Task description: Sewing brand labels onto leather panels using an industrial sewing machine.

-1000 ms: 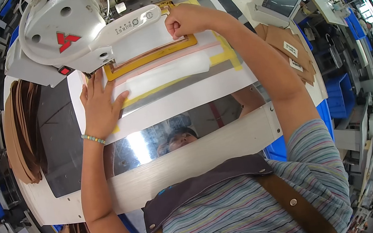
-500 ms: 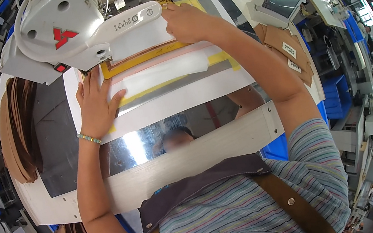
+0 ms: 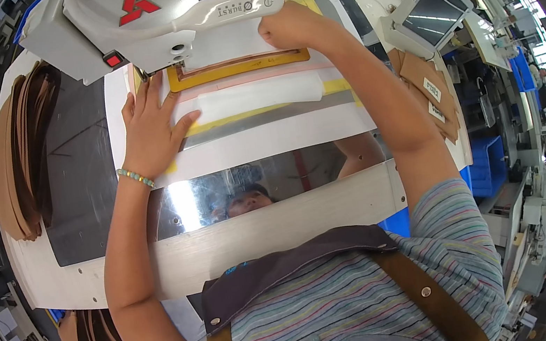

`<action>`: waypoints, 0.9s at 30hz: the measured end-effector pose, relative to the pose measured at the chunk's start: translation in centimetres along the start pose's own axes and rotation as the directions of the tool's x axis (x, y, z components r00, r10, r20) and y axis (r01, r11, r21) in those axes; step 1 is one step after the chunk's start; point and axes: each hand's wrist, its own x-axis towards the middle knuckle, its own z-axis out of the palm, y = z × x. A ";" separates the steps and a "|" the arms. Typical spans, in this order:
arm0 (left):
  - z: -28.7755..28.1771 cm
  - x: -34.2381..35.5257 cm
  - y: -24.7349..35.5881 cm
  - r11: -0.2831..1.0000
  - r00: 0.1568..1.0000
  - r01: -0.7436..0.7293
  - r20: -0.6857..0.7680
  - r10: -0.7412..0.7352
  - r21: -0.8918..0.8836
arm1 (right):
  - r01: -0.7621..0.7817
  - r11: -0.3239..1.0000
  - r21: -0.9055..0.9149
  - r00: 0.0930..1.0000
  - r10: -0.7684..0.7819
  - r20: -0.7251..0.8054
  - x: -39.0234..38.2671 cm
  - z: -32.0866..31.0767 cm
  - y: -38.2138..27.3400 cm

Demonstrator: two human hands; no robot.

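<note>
My left hand (image 3: 155, 128) lies flat with fingers spread on the left end of a flat template plate (image 3: 262, 144) under a large white sewing machine head (image 3: 151, 16). A white fabric strip (image 3: 255, 95) lies across the plate, just right of my left thumb. Above it sits a yellow-brown rectangular frame (image 3: 236, 68). My right hand (image 3: 290, 27) is curled at the right end of that frame, pressing on the pale piece inside it. Whether the right fingers pinch anything is hidden.
A stack of tan leather pieces (image 3: 22, 165) lies at the table's left side. A small tilted screen (image 3: 429, 13) stands at the right, with tan tagged pieces (image 3: 434, 93) below it. A shiny metal table edge (image 3: 275, 184) runs in front of me. Blue bins (image 3: 487, 163) sit lower right.
The plate and both hands sit farther up under the machine head than before; my right hand moved along the frame's top right while the left stayed flat on the plate.
</note>
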 end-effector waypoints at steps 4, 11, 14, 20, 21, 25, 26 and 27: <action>0.1 0.0 0.0 0.999 1.000 0.005 0.010 -0.006 0.046 | 0.054 0.968 0.246 0.997 -0.064 0.036 -1.5 0.1 1.9; 0.1 0.0 -0.1 1.000 1.000 0.003 -0.006 -0.003 0.013 | 0.176 0.975 0.132 0.925 -0.119 -0.361 -2.2 2.3 2.4; -0.4 0.1 0.4 0.999 0.997 0.024 0.069 -0.027 0.040 | 0.196 0.979 0.053 0.935 -0.171 -0.310 -2.7 2.5 2.6; 0.2 -0.1 -0.1 1.000 1.000 -0.005 -0.004 0.005 0.018 | 0.204 0.970 0.131 0.923 -0.145 -0.356 -2.5 2.1 2.6; 0.2 -0.1 -0.1 1.000 1.000 -0.004 -0.001 0.004 0.019 | 0.190 0.968 0.166 0.930 -0.124 -0.345 -2.7 1.7 2.4; 0.2 0.0 -0.1 1.000 1.000 -0.007 0.009 0.006 0.027 | 0.273 0.919 0.286 0.861 -0.100 -0.499 -2.9 2.0 1.8; 0.1 0.0 -0.1 1.000 1.000 -0.007 0.010 0.007 0.028 | 0.284 0.913 0.292 0.892 -0.140 -0.431 -2.7 2.7 1.8; 0.0 -0.1 -0.1 1.000 1.000 -0.003 0.010 0.003 0.027 | 0.297 0.907 0.298 0.915 -0.182 -0.360 -2.6 3.1 1.6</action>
